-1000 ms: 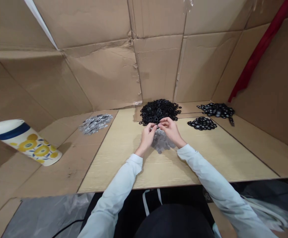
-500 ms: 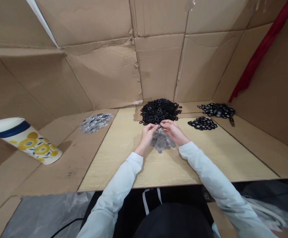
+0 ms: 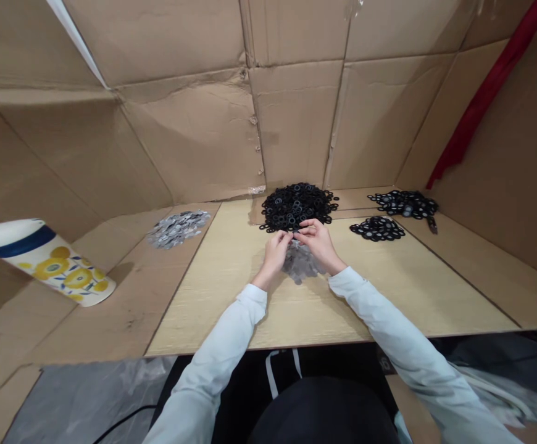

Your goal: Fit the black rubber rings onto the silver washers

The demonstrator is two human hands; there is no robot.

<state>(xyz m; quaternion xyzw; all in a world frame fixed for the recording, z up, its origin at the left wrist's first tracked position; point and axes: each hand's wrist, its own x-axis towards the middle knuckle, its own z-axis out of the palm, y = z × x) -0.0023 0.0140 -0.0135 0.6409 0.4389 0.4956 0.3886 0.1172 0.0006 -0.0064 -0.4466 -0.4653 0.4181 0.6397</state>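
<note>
Head view: left hand [image 3: 275, 257], right hand [image 3: 319, 245] pinch closed over silver washers [image 3: 300, 264], any held piece unclear.

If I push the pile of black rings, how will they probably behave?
The black rings lie loose and look thin, so they are probably light and would likely slide apart. They look matte, perhaps rubber, so they may bend slightly and grip a little.

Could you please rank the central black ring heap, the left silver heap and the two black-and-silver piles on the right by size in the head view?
1. Central black ring heap
2. Left silver heap and farther right pile: too alike to rank
3. Nearer right pile, though nearness makes this unsure
</note>
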